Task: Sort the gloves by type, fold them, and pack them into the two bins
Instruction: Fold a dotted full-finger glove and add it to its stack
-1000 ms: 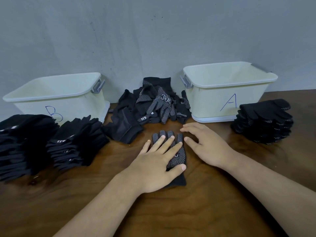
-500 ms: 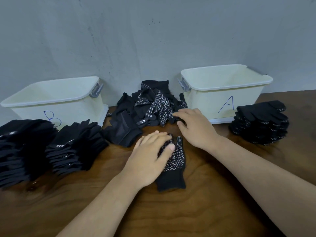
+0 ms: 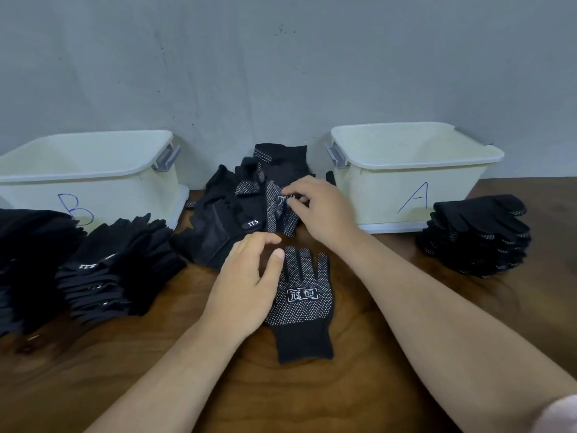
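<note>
Evidently soft, light, limp knit: dotted glove [image 3: 274, 214] atop pile [image 3: 215, 229], pinched mid-palm by right hand [image 3: 324, 210], grippy dots aiding hold; left hand [image 3: 243, 292] loosely curled, empty, beside flat glove [image 3: 307, 310].

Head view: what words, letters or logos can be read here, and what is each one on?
"A": blue marker, right bin.
"B": blue marker, left bin.
"冠恒": white print, flat dotted glove.
"5.11", upside down: plain glove in the pile, and left stack.
Logo on the pile glove pinched by the right hand: partly covered, unreadable.
</note>
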